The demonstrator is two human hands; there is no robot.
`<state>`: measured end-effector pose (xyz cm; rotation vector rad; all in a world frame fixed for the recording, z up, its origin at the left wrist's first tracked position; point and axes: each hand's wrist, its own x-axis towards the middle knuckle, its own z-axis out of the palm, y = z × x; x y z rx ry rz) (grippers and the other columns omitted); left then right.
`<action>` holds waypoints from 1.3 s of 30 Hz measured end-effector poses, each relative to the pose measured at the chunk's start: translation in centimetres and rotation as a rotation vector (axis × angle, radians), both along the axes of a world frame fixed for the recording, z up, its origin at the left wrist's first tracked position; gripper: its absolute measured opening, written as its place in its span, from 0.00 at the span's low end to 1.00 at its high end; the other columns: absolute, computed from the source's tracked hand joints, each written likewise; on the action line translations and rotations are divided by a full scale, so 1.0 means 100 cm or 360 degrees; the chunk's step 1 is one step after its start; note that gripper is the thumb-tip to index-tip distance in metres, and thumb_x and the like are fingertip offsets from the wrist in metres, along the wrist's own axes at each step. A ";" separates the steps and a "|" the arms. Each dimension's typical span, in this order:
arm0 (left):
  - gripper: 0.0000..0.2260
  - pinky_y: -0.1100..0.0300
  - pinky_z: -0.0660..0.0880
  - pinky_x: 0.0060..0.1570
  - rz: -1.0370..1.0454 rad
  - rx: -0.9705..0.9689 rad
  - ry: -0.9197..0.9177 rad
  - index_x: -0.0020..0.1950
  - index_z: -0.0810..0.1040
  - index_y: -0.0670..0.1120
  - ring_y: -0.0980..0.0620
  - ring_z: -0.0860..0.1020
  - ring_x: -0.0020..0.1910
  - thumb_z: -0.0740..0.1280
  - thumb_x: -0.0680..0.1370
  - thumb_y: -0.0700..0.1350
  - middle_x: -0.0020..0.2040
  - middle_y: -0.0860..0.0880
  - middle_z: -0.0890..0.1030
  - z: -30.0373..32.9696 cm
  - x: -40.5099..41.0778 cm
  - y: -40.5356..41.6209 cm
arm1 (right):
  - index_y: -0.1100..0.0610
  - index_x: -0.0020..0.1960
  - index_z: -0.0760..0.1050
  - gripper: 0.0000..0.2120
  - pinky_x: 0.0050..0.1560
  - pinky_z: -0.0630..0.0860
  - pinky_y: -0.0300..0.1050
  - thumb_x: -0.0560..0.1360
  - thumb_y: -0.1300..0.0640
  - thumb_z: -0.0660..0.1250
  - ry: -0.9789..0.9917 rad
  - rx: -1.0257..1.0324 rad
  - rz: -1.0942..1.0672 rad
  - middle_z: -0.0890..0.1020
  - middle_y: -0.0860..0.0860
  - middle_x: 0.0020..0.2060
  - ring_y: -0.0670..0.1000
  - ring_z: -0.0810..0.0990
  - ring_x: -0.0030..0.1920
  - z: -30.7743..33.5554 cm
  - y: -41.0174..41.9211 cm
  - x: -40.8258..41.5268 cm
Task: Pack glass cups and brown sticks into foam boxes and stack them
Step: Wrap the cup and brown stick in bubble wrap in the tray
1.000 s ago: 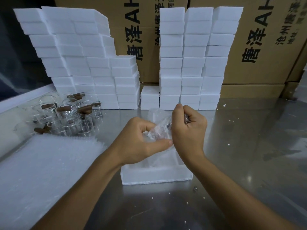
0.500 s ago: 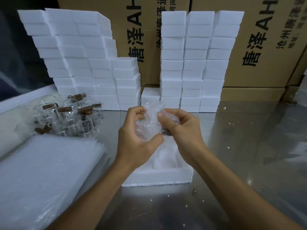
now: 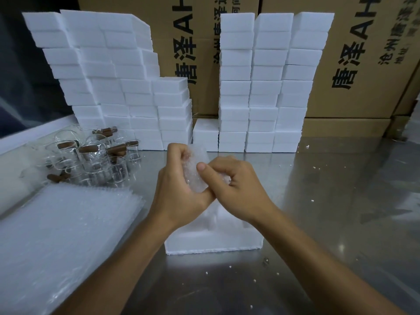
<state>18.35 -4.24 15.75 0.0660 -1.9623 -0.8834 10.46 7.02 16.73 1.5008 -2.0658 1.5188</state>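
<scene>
Both hands work together above the open foam box (image 3: 213,242), which sits on the steel worktop (image 3: 341,201) directly under them, probably so the wrapped piece can drop straight into its hollow. The left hand (image 3: 179,189) curls round a bundle of bubble wrap (image 3: 195,171), its fingers bent over the far top edge and its thumb under the near end. The right hand (image 3: 236,185) closes on the bundle's right side, thumb pressed onto the wrap at the middle, fingers tucked beneath. So each grip is closed on the same bundle, which lies between the two palms. What is inside cannot be made out; judging by the task, it is likely a glass cup, with or without a brown stick.

To the left, further off, loose glass cups (image 3: 91,162) and brown sticks (image 3: 116,148) lie heaped within the left hand's reach. A stack of bubble wrap sheets (image 3: 63,235) lies near left. Closed foam boxes (image 3: 263,87) stand stacked at the far edge against cardboard cartons (image 3: 354,53), where the finished box presumably goes.
</scene>
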 end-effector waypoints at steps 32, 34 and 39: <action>0.36 0.52 0.72 0.47 -0.1161 0.1576 -0.0737 0.57 0.77 0.36 0.42 0.77 0.47 0.79 0.58 0.56 0.49 0.39 0.78 0.012 0.011 -0.043 | 0.62 0.50 0.82 0.18 0.54 0.81 0.55 0.63 0.57 0.80 -0.1067 0.0181 0.0478 0.86 0.59 0.47 0.58 0.86 0.47 0.006 0.008 -0.002; 0.44 0.46 0.68 0.58 -0.1230 0.1589 -0.0646 0.67 0.72 0.33 0.39 0.71 0.56 0.79 0.60 0.57 0.58 0.37 0.73 0.012 0.010 -0.039 | 0.64 0.49 0.83 0.15 0.51 0.83 0.52 0.64 0.58 0.78 -0.1292 0.0044 0.0591 0.86 0.60 0.46 0.57 0.85 0.46 0.008 0.008 -0.004; 0.38 0.51 0.78 0.50 -0.1270 0.1613 -0.0472 0.66 0.76 0.38 0.41 0.75 0.54 0.81 0.62 0.54 0.61 0.38 0.74 0.008 0.004 -0.034 | 0.62 0.48 0.82 0.16 0.30 0.71 0.36 0.62 0.59 0.79 -0.1409 -0.0098 0.0562 0.83 0.53 0.37 0.47 0.78 0.33 0.015 0.009 -0.007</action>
